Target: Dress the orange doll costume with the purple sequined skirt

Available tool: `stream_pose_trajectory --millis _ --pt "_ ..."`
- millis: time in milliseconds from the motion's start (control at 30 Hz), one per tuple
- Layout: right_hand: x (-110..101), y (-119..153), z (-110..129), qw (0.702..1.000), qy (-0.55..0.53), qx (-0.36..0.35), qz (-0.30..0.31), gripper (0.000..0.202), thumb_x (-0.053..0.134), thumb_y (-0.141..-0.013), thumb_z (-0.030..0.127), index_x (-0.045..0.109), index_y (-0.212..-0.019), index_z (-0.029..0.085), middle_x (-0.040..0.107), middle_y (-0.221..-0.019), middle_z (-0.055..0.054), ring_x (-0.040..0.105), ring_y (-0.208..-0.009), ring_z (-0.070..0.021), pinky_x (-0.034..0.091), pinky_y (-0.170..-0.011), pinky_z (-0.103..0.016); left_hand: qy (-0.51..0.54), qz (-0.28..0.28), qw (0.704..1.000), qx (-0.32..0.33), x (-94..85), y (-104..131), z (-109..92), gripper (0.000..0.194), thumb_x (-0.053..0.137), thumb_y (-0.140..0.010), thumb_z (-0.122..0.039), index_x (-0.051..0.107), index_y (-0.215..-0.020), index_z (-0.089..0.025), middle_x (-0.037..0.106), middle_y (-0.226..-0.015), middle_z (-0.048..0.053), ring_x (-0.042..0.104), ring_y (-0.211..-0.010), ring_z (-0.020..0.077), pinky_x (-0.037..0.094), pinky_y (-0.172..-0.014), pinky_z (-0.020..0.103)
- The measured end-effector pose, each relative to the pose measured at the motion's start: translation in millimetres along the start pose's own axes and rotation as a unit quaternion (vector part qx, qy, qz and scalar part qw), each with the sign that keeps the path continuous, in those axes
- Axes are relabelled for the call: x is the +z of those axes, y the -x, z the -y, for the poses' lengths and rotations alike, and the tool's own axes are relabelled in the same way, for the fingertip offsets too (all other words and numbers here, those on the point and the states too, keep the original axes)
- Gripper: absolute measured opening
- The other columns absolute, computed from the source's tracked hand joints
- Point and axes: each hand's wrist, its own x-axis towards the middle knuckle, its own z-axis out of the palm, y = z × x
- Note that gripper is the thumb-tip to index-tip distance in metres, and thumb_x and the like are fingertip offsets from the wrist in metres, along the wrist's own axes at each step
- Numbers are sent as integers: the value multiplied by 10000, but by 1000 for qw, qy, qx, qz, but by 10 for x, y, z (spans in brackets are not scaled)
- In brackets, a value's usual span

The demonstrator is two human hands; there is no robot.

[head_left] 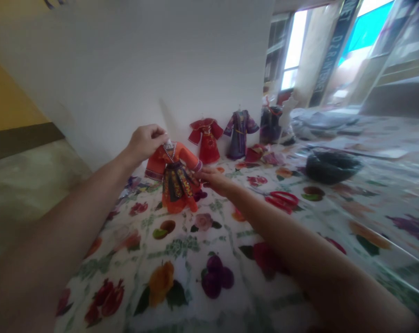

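A small orange doll dress, with wide sleeves, a beaded neckline and a dark gold-patterned overskirt, stands upright on the table. At its neck, my left hand pinches the small pale top piece. My right hand is closed at the dress's right side, fingers by the sleeve cuff and skirt; the fingertips are partly hidden. Behind, a red doll dress and a purple doll robe stand by the white wall. Red-handled scissors lie beyond my right forearm.
A fruit-patterned tablecloth covers the table. Red and pink fabric scraps lie near the purple robe. Farther right sit a black bowl-like item, a dark container and blurred clear plastic. The white wall borders the back.
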Motion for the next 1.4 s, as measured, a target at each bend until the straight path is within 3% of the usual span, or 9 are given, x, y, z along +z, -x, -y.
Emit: stream_pose_trajectory --millis 300,567,667,767,1033,1267,1400 --pt "-78 8 -55 998 43 33 -28 111 704 -764 300 707 -813 200 674 -878 -15 530 -725 -108 390 -603 -210 2 4 1000 -3 -11 7 -26 184 663 -752 -340 682 -804 -164 661 -786 45 554 -712 163 452 -689 316" --pt "212 21 -136 999 -33 26 29 219 743 -686 269 668 -873 184 621 -714 17 537 -605 -96 376 -504 -198 16 9 1000 10 22 -13 -31 177 656 -760 -324 665 -800 -153 642 -764 37 542 -702 154 448 -686 315" --pt "247 4 -140 997 -65 22 40 202 755 -689 294 639 -812 184 577 -624 40 497 -530 -84 384 -487 -205 11 8 1000 4 31 -14 -44 173 651 -763 -324 662 -803 -157 647 -765 30 544 -704 151 451 -686 311" --pt "180 -9 -106 994 -94 19 48 198 770 -705 301 636 -774 173 597 -630 33 519 -535 -82 435 -515 -209 15 7 1000 5 31 -9 -50 179 647 -763 -327 668 -802 -153 654 -777 34 550 -711 151 450 -679 307" --pt "-35 10 32 985 -144 64 77 155 710 -817 255 683 -926 149 708 -869 -52 670 -712 -135 587 -700 -275 9 7 1000 1 20 3 -51 180 653 -758 -334 672 -796 -159 669 -786 44 570 -724 163 456 -672 309" --pt "-25 53 154 977 -169 93 91 156 642 -887 282 673 -974 156 715 -872 -64 704 -783 -184 607 -727 -327 2 4 1000 1 23 2 -56 193 659 -758 -343 680 -805 -157 666 -779 47 564 -713 161 452 -667 307" --pt "51 47 186 983 -155 59 79 152 689 -844 279 676 -929 154 700 -838 -51 676 -740 -163 584 -706 -315 -6 3 1000 4 24 -6 -64 194 652 -759 -346 680 -800 -159 665 -774 43 564 -712 161 457 -670 307"
